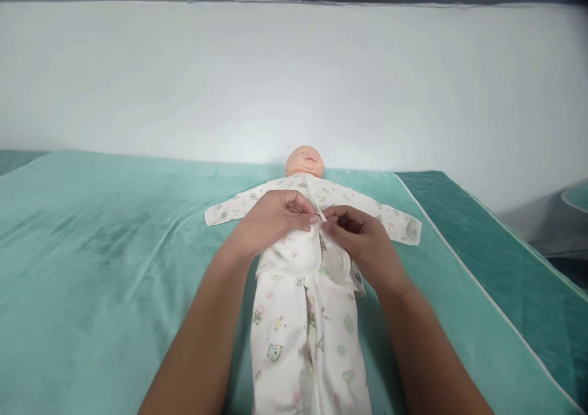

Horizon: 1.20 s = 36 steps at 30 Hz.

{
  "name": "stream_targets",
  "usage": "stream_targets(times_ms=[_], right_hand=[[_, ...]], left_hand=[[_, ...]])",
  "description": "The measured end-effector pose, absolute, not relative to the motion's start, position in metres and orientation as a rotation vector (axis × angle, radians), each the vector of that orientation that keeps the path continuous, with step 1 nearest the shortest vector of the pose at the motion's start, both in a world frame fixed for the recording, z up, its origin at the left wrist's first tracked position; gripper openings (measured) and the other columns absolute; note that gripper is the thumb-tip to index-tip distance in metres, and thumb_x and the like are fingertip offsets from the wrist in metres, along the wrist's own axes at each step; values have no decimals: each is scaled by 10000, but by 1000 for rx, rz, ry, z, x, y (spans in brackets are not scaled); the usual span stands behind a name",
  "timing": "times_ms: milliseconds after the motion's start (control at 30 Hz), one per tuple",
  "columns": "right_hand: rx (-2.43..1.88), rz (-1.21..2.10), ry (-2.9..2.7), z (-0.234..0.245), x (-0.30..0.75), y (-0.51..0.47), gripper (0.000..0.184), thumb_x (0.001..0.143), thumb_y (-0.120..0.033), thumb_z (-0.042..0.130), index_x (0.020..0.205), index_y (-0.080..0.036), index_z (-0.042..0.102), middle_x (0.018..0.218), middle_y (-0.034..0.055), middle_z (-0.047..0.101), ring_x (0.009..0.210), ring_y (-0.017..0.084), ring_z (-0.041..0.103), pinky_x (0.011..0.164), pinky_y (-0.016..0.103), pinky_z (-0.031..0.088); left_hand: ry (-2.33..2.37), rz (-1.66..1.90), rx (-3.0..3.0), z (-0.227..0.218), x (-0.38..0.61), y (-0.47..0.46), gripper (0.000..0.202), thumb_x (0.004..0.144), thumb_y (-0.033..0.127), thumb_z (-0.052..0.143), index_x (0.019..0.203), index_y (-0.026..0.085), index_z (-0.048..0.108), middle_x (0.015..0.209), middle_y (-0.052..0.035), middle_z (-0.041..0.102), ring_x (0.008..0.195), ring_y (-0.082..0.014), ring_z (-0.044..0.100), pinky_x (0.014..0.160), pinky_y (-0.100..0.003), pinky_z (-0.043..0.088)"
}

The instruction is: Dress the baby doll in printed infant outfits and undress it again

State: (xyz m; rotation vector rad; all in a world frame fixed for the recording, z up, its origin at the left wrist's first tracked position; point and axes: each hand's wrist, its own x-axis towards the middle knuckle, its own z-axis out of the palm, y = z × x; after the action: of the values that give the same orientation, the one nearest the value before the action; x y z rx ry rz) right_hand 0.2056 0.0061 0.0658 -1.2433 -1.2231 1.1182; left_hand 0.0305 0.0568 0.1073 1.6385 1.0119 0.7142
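A baby doll (305, 161) lies on its back, dressed in a white long-sleeved top (294, 253) and white trousers (280, 354), both printed with small animals. My left hand (282, 216) pinches one front edge of the top at mid-chest. Close beside it, my right hand (353, 231) pinches the facing edge, fingertips nearly touching those of the left. Below the hands the front edges hang apart, with one panel lifted a little. The fastening between my fingers is too small to make out. Both sleeves stretch out sideways, and no doll hands show at the cuffs.
A teal plush blanket (114, 268) with folds covers the surface under the doll. To the right, past a white seam, lies a darker teal strip (496, 256). Behind the doll's head rises a white wall (294, 78). A partly seen teal item (576, 198) sits at the right edge.
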Motion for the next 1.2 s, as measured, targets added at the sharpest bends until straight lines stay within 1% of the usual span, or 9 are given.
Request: stream_targets(times_ms=[267,500,633,767,933,1000,1033,1100,1200], right_hand=[[-1260,1111,-1265,72,199,3,247,788,-355,695,968,-190,656,742,-18,554,653,84,459,584,206,370],[-1351,967,-1407,70,193,1,226,808,-323,665,1007,-220,637,739,-23,587,645,93,504,590,219,397],[-1343,930,-1485,69,196,1,265,811,-299,665,1065,-240,620,726,-35,593,636,92,527,599,221,415],[-1255,1092,-1436,68,200,2,318,834,-376,654,1113,-234,595,659,-43,585,575,102,551,559,232,439],[-1128,1132,-1218,64,206,8,246,862,-388,627,1033,-210,622,709,-8,642,542,97,565,511,230,444],[-1092,1015,-1133,59,210,11,196,859,-376,636,971,-215,639,777,5,667,623,107,604,561,238,477],[-1090,938,-1108,57,212,13,180,854,-368,646,957,-220,647,850,16,686,714,122,635,627,252,508],[-1120,790,-1124,51,215,16,185,856,-360,646,994,-240,669,1057,31,695,968,163,650,839,312,531],[-1199,665,-1282,43,214,21,313,876,-379,617,1172,-283,646,1321,18,602,1261,203,527,1096,411,410]], left_hand=[[991,723,1605,108,32,56,163,739,321,707,756,180,625,740,-14,683,662,-109,584,541,-210,370],[1003,668,1571,112,33,54,191,742,334,701,785,192,580,697,19,612,585,-83,522,479,-203,294],[989,621,1603,109,30,58,130,754,283,663,803,201,574,709,23,608,622,-92,548,523,-209,358],[1004,575,1634,108,27,60,137,740,277,658,825,203,579,726,14,642,633,-106,574,555,-226,400],[1057,532,1686,111,21,60,177,732,322,669,847,208,597,713,5,665,611,-126,592,531,-238,403],[1095,571,1719,110,16,63,151,757,327,646,840,206,610,708,0,667,622,-133,603,558,-248,426],[1131,617,1734,109,13,66,132,772,321,628,830,204,615,709,-2,666,629,-134,607,575,-253,437],[1240,748,1759,102,8,74,106,799,299,585,818,201,620,738,-8,670,659,-138,613,616,-267,457],[1415,988,1860,84,7,89,148,840,298,537,887,203,641,901,-36,695,829,-178,637,741,-313,493]])
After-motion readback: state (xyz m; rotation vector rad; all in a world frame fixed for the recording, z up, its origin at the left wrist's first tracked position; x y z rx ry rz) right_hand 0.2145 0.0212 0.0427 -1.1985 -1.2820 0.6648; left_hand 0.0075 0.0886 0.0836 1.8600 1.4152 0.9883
